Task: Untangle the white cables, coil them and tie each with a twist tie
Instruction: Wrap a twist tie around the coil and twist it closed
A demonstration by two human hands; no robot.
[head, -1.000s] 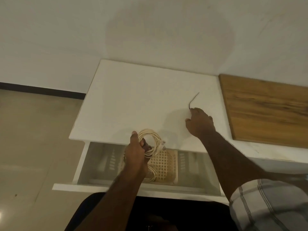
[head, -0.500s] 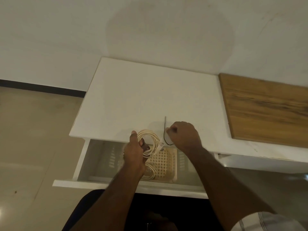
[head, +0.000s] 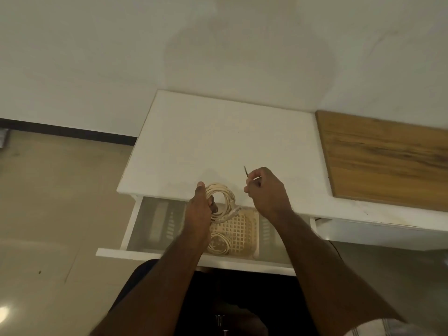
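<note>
The drawer [head: 114, 253] below the near edge of the white tabletop [head: 218, 141] stands pulled out toward me. Inside it sit pale slotted organiser bins [head: 160, 221] on the left and right, and between them a lattice basket [head: 238, 230] with a grid floor. In the near left part of that basket lies one coiled white cable [head: 219, 244], partly hidden by my left forearm. My left hand [head: 200, 209] is closed around a second coil of white cable [head: 224, 198], thumb over the top of the loops and fingers wrapped beneath, holding it above the far end of the basket at the tabletop's near edge; a plug end of it hangs down to the right over the basket. My right hand [head: 266, 192] is just to the right of that coil, fingers curled in and pinching a thin dark twist tie [head: 245, 171], whose free end sticks up and to the far left from my fingertips. The two hands are close but apart. To the right a wooden board [head: 388, 158] lies on the counter, well away from both hands.
</note>
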